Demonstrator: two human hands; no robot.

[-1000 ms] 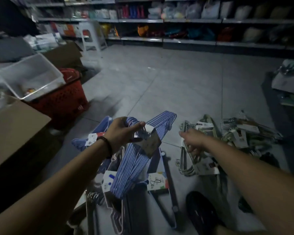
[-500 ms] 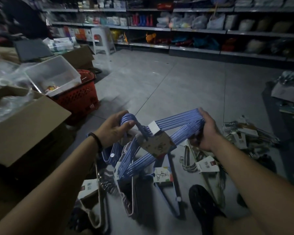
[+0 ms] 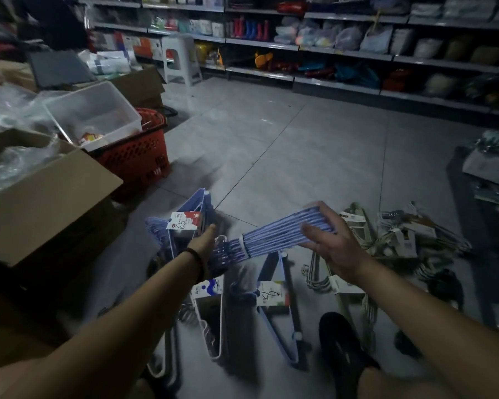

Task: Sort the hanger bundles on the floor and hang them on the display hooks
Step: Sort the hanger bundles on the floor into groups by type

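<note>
A blue hanger bundle stretches level between my two hands, just above the floor. My left hand, a black band on its wrist, grips the hook end from below with the thumb up; its fingers are hidden. My right hand holds the far wide end, thumb across the bars. Another blue bundle with a price label lies just behind my left hand. On the floor below lie a white bundle and a blue one. Pale green bundles and a tangled pile lie to the right.
An open cardboard box stands at my left, with a red basket carrying a clear bin behind it. A white stool and stocked shelves line the far side. My dark shoe is near the bundles.
My right hand left the pale bundles on the floor and took hold of the blue bundle's wide end. Both hands then turned the bundle from hanging to lying level.
</note>
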